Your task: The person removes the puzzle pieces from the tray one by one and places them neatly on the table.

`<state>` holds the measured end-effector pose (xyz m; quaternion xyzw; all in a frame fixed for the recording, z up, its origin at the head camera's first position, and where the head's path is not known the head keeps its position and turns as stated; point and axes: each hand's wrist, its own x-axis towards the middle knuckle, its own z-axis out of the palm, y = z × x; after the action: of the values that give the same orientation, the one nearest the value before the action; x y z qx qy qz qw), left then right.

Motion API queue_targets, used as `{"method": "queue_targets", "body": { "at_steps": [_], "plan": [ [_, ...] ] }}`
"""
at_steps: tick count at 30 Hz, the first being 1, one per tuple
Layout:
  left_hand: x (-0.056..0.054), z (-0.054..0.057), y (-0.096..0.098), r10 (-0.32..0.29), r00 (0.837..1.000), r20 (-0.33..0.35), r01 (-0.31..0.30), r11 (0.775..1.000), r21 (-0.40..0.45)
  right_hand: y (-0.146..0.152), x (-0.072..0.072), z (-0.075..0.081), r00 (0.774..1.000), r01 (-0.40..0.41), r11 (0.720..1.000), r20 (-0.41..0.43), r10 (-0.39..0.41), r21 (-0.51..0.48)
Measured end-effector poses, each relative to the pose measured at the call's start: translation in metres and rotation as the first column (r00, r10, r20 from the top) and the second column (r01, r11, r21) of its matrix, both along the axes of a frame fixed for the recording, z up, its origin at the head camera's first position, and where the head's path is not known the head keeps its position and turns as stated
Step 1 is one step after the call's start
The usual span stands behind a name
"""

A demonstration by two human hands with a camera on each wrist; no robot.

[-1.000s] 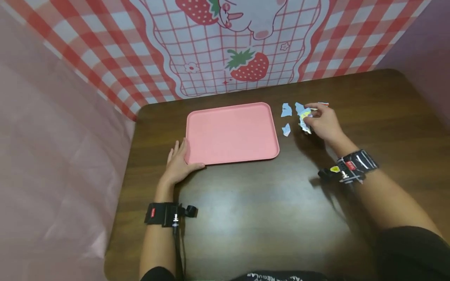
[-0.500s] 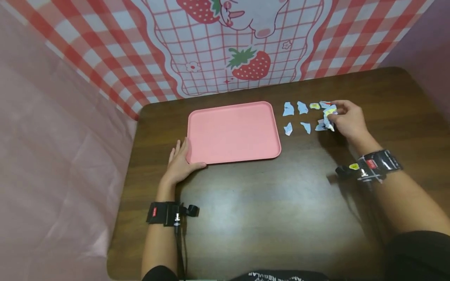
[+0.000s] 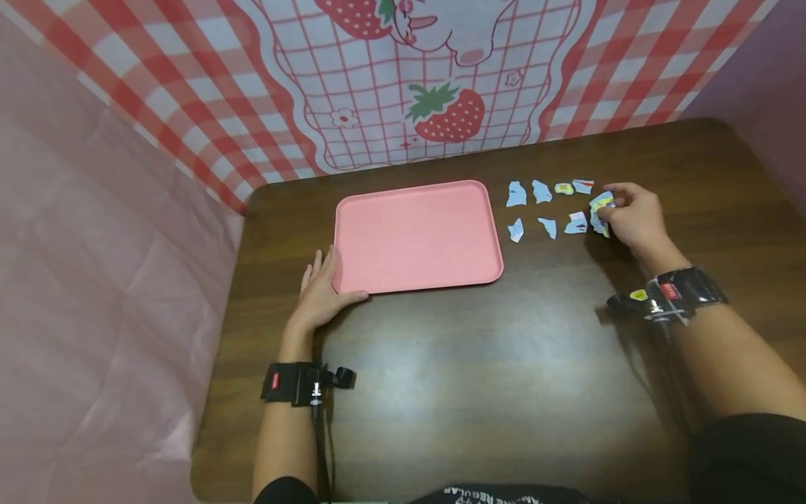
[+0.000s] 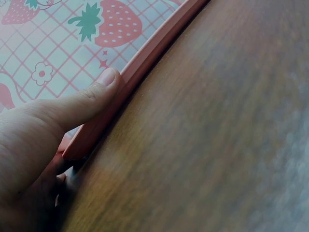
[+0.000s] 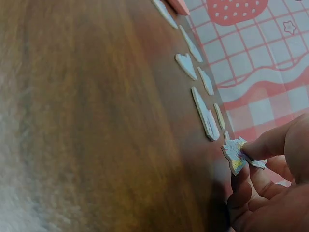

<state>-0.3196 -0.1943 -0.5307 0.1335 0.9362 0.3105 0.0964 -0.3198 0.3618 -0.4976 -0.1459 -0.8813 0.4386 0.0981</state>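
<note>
In the head view my right hand pinches a small bunch of irregular printed puzzle pieces, blue and yellow, close over the table. The right wrist view shows thumb and fingers around the held pieces, one overlapping another. Left of this hand, several flat light-blue puzzle pieces lie in two rows. My left hand rests against the near left corner of an upright-rimmed pink tray. Its thumb lies straight along the rim, and the other fingers are spread at the left side.
The brown wooden table ends at a red-and-white strawberry cloth behind the tray. A pink curtain hangs to the left. Wrist cameras on black straps sit on both forearms.
My right hand has moved right with its bunch of puzzle pieces, leaving more of them laid out in two rows. The left hand and the tray have stayed in place.
</note>
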Motion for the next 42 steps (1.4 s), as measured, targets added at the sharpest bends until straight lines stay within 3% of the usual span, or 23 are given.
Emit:
{"method": "queue_targets", "body": {
  "at_steps": [9, 28, 42],
  "plan": [
    [0.001, 0.002, 0.0, -0.004, 1.0, -0.011, 0.004, 1.0, -0.002, 0.003, -0.004, -0.001, 1.0, -0.009, 0.982, -0.002, 0.009, 0.19],
    [0.0, 0.006, 0.001, -0.005, 1.0, -0.025, 0.005, 1.0, -0.001, 0.0, -0.008, 0.002, 0.999, -0.025, 0.971, 0.031, 0.019, 0.239],
    [0.003, 0.004, 0.002, -0.006, 1.0, -0.006, 0.006, 1.0, -0.002, 0.003, -0.005, -0.008, 0.997, -0.047, 0.966, 0.063, 0.031, 0.255]
  ]
}}
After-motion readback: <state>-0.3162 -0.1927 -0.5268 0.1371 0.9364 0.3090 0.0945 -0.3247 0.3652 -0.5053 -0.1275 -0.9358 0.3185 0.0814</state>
